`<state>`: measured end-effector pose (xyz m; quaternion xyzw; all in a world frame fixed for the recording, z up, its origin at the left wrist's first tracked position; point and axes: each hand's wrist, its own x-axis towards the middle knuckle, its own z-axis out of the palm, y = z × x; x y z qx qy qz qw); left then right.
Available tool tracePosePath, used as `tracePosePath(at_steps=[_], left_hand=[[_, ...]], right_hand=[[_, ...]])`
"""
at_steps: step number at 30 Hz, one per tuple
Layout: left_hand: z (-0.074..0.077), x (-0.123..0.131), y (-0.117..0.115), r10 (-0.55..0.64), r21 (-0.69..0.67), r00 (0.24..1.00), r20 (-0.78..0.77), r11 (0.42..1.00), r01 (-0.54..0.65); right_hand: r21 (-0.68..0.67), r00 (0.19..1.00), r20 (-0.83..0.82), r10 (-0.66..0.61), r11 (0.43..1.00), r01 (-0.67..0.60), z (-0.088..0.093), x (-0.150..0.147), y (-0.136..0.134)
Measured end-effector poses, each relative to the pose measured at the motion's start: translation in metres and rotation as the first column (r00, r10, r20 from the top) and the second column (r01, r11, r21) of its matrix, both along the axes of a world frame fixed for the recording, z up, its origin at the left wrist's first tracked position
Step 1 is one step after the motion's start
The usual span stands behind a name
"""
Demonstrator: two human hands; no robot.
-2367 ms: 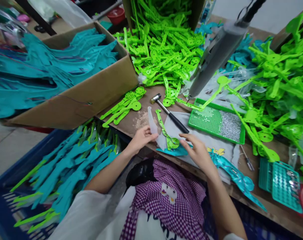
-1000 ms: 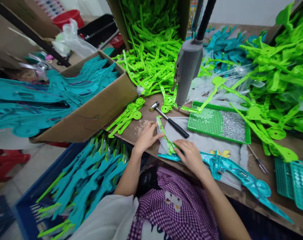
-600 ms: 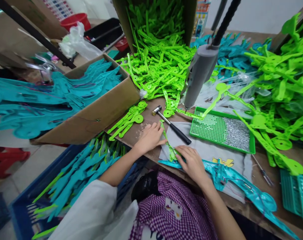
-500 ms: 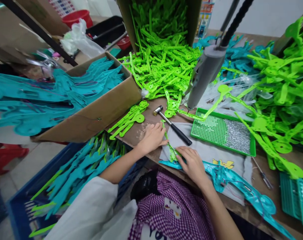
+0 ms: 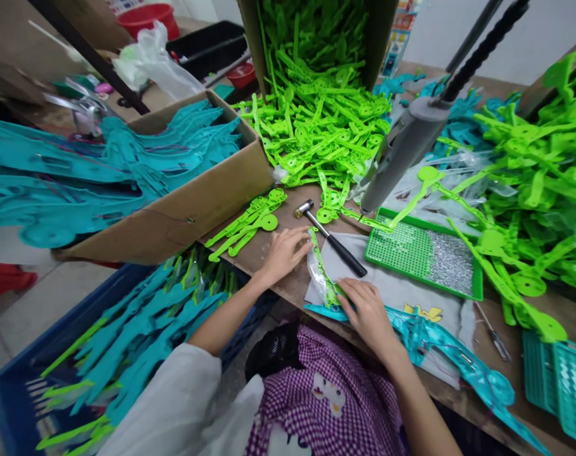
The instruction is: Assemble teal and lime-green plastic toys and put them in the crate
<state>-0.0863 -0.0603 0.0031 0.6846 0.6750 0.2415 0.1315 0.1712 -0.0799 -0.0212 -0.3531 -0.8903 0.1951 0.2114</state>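
Note:
A long lime-green plastic arm (image 5: 319,256) lies on the bench in front of me, with a clear plastic strip (image 5: 317,280) along its left side. My left hand (image 5: 283,254) is at its upper end, fingers stretched and fingertips at its edge. The lower end is between the thumb and fingers of my right hand (image 5: 368,311), which partly hide it. That end meets the tip of a long teal plastic part (image 5: 414,332) with thin wires, passing under my right hand. A hammer (image 5: 340,244) lies just beyond my hands on the grey cloth (image 5: 387,288).
A green tray (image 5: 396,252) of small metal pieces sits under a grey power screwdriver (image 5: 402,149). Lime-green parts (image 5: 326,120) pile up behind. At left are a carton (image 5: 183,206) of teal parts and a blue crate (image 5: 12,392). A screwdriver (image 5: 494,335) lies right.
My left hand has drawn slightly left off the green arm, uncovering more of it and the clear strip beside it. My right hand stays at the lower end. The camera view has shifted slightly.

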Motion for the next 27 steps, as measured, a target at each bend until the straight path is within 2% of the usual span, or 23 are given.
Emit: tracePosePath(at_steps=[3,7,10,12,15,17,19,21,23,25,27], left_hand=[[0.006,0.011,0.025,-0.018,0.089,0.999,-0.034,0.996,0.021],[0.001,0.023,0.076,0.022,0.028,0.987,-0.158,0.999,-0.018],[-0.006,0.025,0.102,0.063,-0.017,0.984,-0.168,0.998,-0.067],[-0.008,0.021,0.106,0.077,-0.017,0.994,-0.076,0.997,-0.079],[-0.006,0.014,0.092,0.089,0.028,0.962,0.258,0.995,-0.099],[-0.002,0.013,0.068,0.066,0.075,0.857,0.51,0.99,-0.121],[-0.001,0.018,0.038,0.024,0.086,0.736,0.676,0.99,-0.111],[-0.004,0.028,0.007,0.018,0.046,0.641,0.767,0.996,-0.082],[-0.011,0.038,-0.018,0.033,-0.021,0.553,0.833,0.999,-0.027],[-0.017,0.046,-0.033,0.041,-0.049,0.481,0.876,0.999,0.004],[-0.02,0.049,-0.038,-0.005,-0.018,0.433,0.902,0.999,0.048]], right_hand=[[0.066,0.996,-0.082,-0.024,0.997,0.029,0.023,-0.002,-0.007],[0.087,0.969,-0.247,0.0,0.996,0.022,0.056,-0.016,-0.016],[0.062,0.968,-0.248,0.031,0.998,-0.016,0.059,-0.022,-0.022],[0.019,0.974,-0.228,0.005,1.0,0.0,0.055,-0.019,-0.028],[-0.093,0.966,-0.253,-0.055,0.995,0.033,0.056,-0.014,-0.04],[-0.13,0.947,-0.303,-0.107,0.989,0.07,0.061,-0.017,-0.04],[-0.12,0.925,-0.338,-0.174,0.983,0.141,0.062,-0.027,-0.032],[-0.116,0.921,-0.322,-0.22,0.975,0.192,0.055,-0.039,-0.018],[-0.141,0.936,-0.286,-0.206,0.975,0.172,0.042,-0.051,-0.003],[-0.18,0.939,-0.301,-0.17,0.976,0.119,0.029,-0.058,0.009],[-0.214,0.92,-0.358,-0.159,0.973,0.085,0.023,-0.058,0.018]])
